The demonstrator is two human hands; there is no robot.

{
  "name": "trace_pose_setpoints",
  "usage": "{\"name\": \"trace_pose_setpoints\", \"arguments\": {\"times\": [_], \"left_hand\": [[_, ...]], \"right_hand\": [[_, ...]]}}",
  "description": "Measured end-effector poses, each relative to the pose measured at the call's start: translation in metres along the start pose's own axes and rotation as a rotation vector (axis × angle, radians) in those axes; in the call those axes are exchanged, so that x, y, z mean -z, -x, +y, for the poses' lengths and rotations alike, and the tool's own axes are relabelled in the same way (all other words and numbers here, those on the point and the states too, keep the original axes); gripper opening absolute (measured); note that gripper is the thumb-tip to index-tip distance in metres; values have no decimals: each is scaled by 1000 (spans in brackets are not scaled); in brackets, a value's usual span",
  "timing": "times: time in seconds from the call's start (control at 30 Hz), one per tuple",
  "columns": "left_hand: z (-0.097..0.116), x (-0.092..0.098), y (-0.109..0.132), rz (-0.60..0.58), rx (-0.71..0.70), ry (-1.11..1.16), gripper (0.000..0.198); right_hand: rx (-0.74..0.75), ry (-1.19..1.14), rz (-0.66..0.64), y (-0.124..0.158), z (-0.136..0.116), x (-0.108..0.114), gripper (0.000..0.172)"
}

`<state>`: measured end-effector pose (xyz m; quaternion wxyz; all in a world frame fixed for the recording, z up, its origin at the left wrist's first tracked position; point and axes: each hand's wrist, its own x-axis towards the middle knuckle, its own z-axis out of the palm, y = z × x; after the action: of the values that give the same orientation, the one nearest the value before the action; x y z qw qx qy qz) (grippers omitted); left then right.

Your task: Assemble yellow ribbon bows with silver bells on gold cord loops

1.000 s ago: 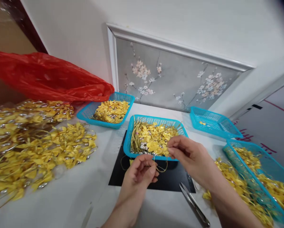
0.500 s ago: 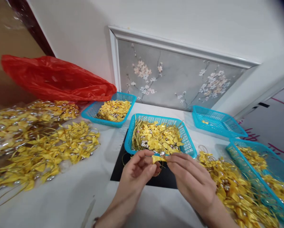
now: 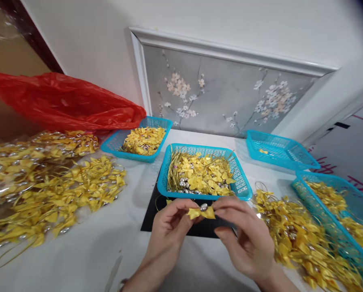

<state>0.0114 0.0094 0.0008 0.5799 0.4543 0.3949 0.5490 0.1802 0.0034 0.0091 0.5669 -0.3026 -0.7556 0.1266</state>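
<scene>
A small yellow bow with a silver bell [image 3: 202,211] is pinched between the thumb and fingers of my left hand [image 3: 171,229]. My right hand [image 3: 245,237] is beside the bow's right end, its thumb parted from its fingers and nothing gripped between them. Both hands are over a black mat [image 3: 151,219], just in front of a blue basket [image 3: 244,188] filled with yellow bows, silver bells and gold cords.
Loose bows lie in heaps at left [image 3: 69,194] and right [image 3: 300,235]. Other blue baskets stand at back left [image 3: 157,156], back right [image 3: 283,162] and far right [image 3: 351,190]. A red plastic bag [image 3: 66,101] rests behind the left heap.
My right thumb has come away from the fingers and the right hand has opened beside the bow. The bow now shows more fully in my left hand. The view has shifted slightly.
</scene>
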Motion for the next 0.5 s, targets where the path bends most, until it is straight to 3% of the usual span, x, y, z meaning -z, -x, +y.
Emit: {"name": "trace_pose_setpoints", "arguments": {"times": [0.07,0.13,0.2,0.37,0.5], "left_hand": [[0,0,0,25,-62,-75,17],[1,0,0,28,-120,-133,21],[1,0,1,33,-136,-158,24],[1,1,1,59,-98,-142,23],[-3,4,1,26,-104,-101,22]], "right_hand": [[-190,-65,5,0,-1,1,31],[-285,-86,-44,-1,-1,1,27],[-252,-58,-89,-3,-2,0,22],[2,-76,-148,-6,-5,3,12],[-186,-146,-46,-3,-1,7,15]]}}
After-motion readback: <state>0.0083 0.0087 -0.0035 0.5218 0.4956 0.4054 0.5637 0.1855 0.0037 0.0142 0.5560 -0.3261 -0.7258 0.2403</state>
